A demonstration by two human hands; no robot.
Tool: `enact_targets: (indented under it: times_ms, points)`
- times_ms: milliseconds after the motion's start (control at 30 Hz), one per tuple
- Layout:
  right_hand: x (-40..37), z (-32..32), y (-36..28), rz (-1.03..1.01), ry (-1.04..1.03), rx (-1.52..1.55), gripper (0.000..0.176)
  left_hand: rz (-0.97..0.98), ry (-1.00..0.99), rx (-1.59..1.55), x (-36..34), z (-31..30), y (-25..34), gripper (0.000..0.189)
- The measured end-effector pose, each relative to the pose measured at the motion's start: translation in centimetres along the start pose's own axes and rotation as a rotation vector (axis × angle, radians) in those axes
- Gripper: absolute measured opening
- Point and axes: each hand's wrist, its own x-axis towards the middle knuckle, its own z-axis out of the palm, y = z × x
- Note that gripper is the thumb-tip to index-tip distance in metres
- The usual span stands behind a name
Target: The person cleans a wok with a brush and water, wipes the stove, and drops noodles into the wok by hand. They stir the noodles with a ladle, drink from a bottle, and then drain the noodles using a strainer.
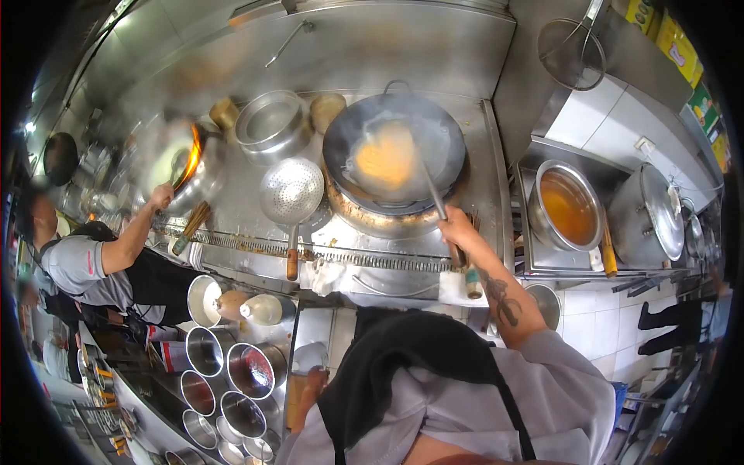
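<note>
My right hand [460, 232] is closed around the handle of a long metal ladle [434, 186] that slants into a black wok [341, 167]. The ladle's head is blurred among yellow-orange food [385, 159] in the wok, under steam. Low on the left side, my left hand [315, 385] hangs beside my apron, near the metal pots; its fingers are too small and blurred to read. A perforated strainer [291, 191] with a wooden handle lies on the stove left of the wok.
At left, a co-worker [85, 267] handles a flaming wok [167, 167]. Metal pots [252, 370], some holding sauces, stand below left beside two bottles [262, 309]. A bowl of amber liquid [570, 205] and a lidded stockpot [639, 213] are at right. A mesh skimmer [572, 54] hangs above.
</note>
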Motion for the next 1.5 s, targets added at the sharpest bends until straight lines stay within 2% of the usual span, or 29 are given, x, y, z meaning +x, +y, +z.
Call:
enact_targets:
  times_ms: [67,167,200,233,300,333,367,433,467,500,533,567,600,667,700,733,767,833,867,1033,1100,1133,1167,1233,1300,1367,1400,1433,1500]
  points:
    - [-0.9,-2.3,-4.0,0.473,-0.407,0.79,0.009,0.052,0.014,0.062,0.3,-0.1,0.8,0.052]
    - [-0.4,-4.8,-3.7,0.42,-0.441,0.704,0.011,0.122,0.029,0.149,0.3,0.3,1.3,0.052]
    - [-0.5,-4.3,-2.8,0.192,-0.342,0.414,0.016,0.118,0.028,0.147,0.3,0.5,1.3,0.052]
    - [-0.9,-4.2,-2.1,0.193,-0.346,0.412,0.016,0.068,0.014,0.04,0.4,0.8,1.2,0.053]
    - [-1.9,-3.8,-1.0,-0.432,0.163,-0.198,0.009,0.016,0.005,-0.071,0.3,1.1,1.3,0.054]
    - [-3.3,-5.9,-3.2,-0.141,-0.093,0.085,0.018,0.029,0.006,-0.005,0.0,1.0,1.2,0.055]
    - [-3.8,-7.1,-4.0,-0.143,-0.098,0.087,0.018,0.041,0.006,0.064,-0.3,0.9,1.1,0.056]
    - [-4.3,-9.3,-3.5,0.276,-0.429,0.449,0.023,-0.043,-0.014,0.082,-0.3,1.3,0.0,0.056]
    - [-3.6,-9.3,-2.6,0.331,-0.496,0.397,0.027,-0.126,-0.037,0.104,-0.4,1.7,-1.0,0.056]
    - [-3.3,-7.9,-1.5,0.34,-0.494,0.397,0.027,-0.129,-0.044,0.109,-0.5,1.1,-7.8,0.056]
    - [-2.9,-5.9,-0.6,0.103,-0.278,0.132,0.027,0.085,0.023,0.441,0.4,1.4,-10.0,0.055]
    - [-2.7,-4.4,-0.4,-0.134,-0.06,-0.135,0.027,0.306,0.092,0.767,3.2,2.9,-8.6,0.055]
    - [-2.6,-3.8,-2.5,0.043,-0.081,-0.227,0.03,0.309,0.088,0.769,3.2,2.9,-8.6,0.055]
    - [-2.4,-3.5,-3.3,-0.009,-0.082,-0.157,0.029,0.013,-0.004,0.439,3.4,2.3,-7.8,0.055]
    - [-2.3,-3.3,-3.6,-0.062,-0.09,-0.083,0.028,0.011,0.0,0.438,2.6,1.7,-6.6,0.055]
    - [-2.7,-4.4,-4.5,0.06,-0.218,0.082,0.019,0.039,0.007,0.386,1.4,1.0,-4.7,0.053]
    - [-3.1,-5.2,-4.8,0.059,-0.219,0.084,0.019,0.068,0.011,0.335,1.0,0.5,-3.0,0.051]
    - [-3.8,-6.6,-4.4,0.302,-0.364,0.515,0.01,0.057,0.034,0.287,1.0,0.4,-0.8,0.05]
    - [-3.2,-7.0,-3.6,0.378,-0.393,0.589,0.006,0.044,0.054,0.24,0.5,0.5,-0.1,0.048]
    - [-2.9,-3.6,-4.6,0.203,-0.245,0.343,0.004,0.121,0.071,0.191,3.5,1.9,-2.7,0.045]
    - [-3.3,-3.4,-5.7,0.284,-0.363,0.656,0.007,0.094,0.043,0.167,3.8,2.0,-3.1,0.045]
    - [-3.5,-4.5,-6.0,0.387,-0.446,0.754,0.008,0.082,0.027,0.156,4.0,1.9,-3.3,0.044]
    - [-3.7,-6.0,-6.1,0.385,-0.439,0.756,0.008,0.07,0.008,0.144,4.4,2.1,-3.4,0.044]
    - [-4.0,-8.6,-5.9,0.612,-0.535,1.133,0.005,0.042,-0.029,0.114,5.0,2.3,-4.0,0.044]
    - [-3.8,-8.1,-5.2,0.621,-0.506,1.103,0.007,0.008,-0.064,0.074,5.1,1.7,-5.1,0.044]
    - [-3.9,-5.1,-3.8,0.276,-0.32,0.605,0.008,-0.029,-0.101,0.035,5.7,2.1,-5.3,0.044]
    - [-4.2,-3.9,-4.5,0.256,-0.232,0.493,0.008,-0.045,-0.12,0.018,6.1,2.2,-5.3,0.044]
    - [-4.2,-4.0,-4.8,0.255,-0.23,0.492,0.008,-0.062,-0.137,0.003,6.2,2.3,-5.4,0.044]
    - [-4.2,-4.3,-5.6,0.501,-0.361,0.789,0.005,-0.092,-0.165,-0.026,6.5,2.0,-5.5,0.043]
